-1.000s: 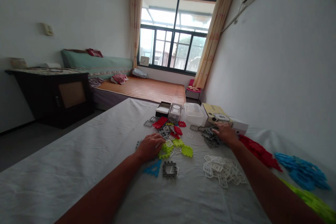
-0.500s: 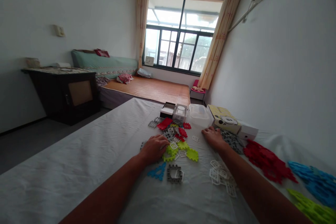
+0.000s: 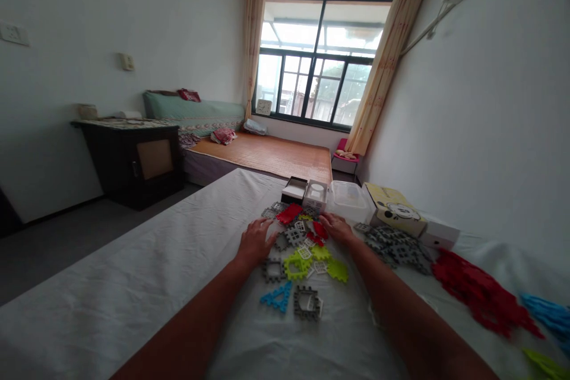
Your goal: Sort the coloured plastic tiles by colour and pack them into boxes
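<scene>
At the near right, a yellow-green pile (image 3: 545,363) is showing at the edge of view, with a blue pile (image 3: 550,314) and a long red pile (image 3: 481,288) lying beyond it on the white tablecloth (image 3: 178,273). Near the middle, a gray square frame (image 3: 307,303) is lying flat over a white bit, and a blue triangle piece (image 3: 276,297) is sitting just left of it. A little farther, another gray frame (image 3: 274,271) is lying beside the left wrist, while yellow-green pieces (image 3: 294,267) and white lattice pieces (image 3: 319,267) are spreading between the forearms. The left hand (image 3: 256,242) is resting at the left side of the mixed heap, its fingers loosely spread and released, with gray pieces (image 3: 294,235) lying just right of it. The right hand (image 3: 336,228) is reaching in from the right, its fingertips near the small red pieces (image 3: 319,230); the view is soft there, so I cannot tell whether they are grasping one. To its right, a gray pile (image 3: 401,247) is lying before a yellow box (image 3: 394,208). Beyond the heap, a red panel (image 3: 289,214) is lying before an open black box (image 3: 294,190), and a clear tub (image 3: 348,200) is standing to the right. Farthest, a bed (image 3: 271,154) is stretching below the window (image 3: 316,65).
</scene>
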Demonstrator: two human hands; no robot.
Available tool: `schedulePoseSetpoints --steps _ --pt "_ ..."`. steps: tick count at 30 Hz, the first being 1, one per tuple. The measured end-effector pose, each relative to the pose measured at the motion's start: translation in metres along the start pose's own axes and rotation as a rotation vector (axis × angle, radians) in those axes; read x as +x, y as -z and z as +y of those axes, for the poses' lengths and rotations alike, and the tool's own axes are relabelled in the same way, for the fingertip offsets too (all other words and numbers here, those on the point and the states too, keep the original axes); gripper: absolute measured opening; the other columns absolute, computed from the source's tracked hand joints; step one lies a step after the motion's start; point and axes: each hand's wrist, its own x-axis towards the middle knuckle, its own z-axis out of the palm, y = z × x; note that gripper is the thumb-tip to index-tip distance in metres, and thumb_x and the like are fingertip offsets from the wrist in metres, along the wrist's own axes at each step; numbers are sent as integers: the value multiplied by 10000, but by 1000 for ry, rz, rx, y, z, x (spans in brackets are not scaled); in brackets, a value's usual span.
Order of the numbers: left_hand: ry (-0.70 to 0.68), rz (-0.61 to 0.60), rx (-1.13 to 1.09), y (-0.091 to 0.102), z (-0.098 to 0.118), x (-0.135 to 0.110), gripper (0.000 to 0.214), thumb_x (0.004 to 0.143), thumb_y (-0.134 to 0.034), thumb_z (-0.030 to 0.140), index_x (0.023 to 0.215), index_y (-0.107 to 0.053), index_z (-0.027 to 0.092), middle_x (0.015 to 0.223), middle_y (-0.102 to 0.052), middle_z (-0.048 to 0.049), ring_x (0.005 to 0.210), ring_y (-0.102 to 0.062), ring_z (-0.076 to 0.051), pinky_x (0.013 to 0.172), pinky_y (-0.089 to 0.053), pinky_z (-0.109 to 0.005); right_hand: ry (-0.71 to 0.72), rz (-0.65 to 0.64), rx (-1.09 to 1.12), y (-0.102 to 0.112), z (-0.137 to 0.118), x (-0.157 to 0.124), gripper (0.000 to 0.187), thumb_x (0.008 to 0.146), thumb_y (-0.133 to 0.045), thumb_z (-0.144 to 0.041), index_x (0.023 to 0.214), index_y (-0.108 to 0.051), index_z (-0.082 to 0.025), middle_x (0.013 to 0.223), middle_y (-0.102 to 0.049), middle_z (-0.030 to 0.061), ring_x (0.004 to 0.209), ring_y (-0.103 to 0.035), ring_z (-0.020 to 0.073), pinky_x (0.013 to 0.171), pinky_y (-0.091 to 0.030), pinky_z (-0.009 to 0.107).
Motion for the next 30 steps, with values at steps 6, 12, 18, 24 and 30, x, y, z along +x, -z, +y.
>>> schedulePoseSetpoints --steps 6,12,18,24,30 --pt "-12 -67 -43 -7 -3 3 373 902 -463 390 1208 -580 214 1285 -569 -89 1200 -492 -236 1006 -377 -365 107 -19 94 -7 -34 -36 508 965 -202 -452 1092 -648 -245 1121 -657 43 1051 -557 181 911 -379 298" --pt "-51 -12 -149 1 4 2 309 933 -397 330 829 -662 208 968 -656 -66 962 -588 -190 880 -440 -299 194 11 70 38 -71 -41 623 954 -156 -525 847 -676 -197 886 -672 85 871 -582 197 795 -395 297" --pt "76 190 -161 -1 -5 6 216 913 -424 274 857 -614 188 946 -611 -73 961 -558 -203 887 -436 -338 332 -61 50 30 -146 28 438 940 -284 -508 1164 -597 -299 1221 -598 37 1122 -504 208 915 -369 333" --pt "150 225 -150 -7 -14 6 181 863 -497 270 993 -555 159 1035 -588 -104 1033 -532 -242 933 -424 -391 354 -201 20 -4 -169 61 609 825 -425 -652 1327 -472 -311 1423 -417 84 1253 -393 334 954 -344 501" --pt "160 221 -210 -10 -16 11 335 886 -454 289 1177 -504 131 1202 -552 -151 1189 -472 -260 1024 -370 -427 406 -286 12 0 -152 26 553 823 -437 -639 1296 -497 -360 1360 -493 40 1244 -406 320 938 -381 462"
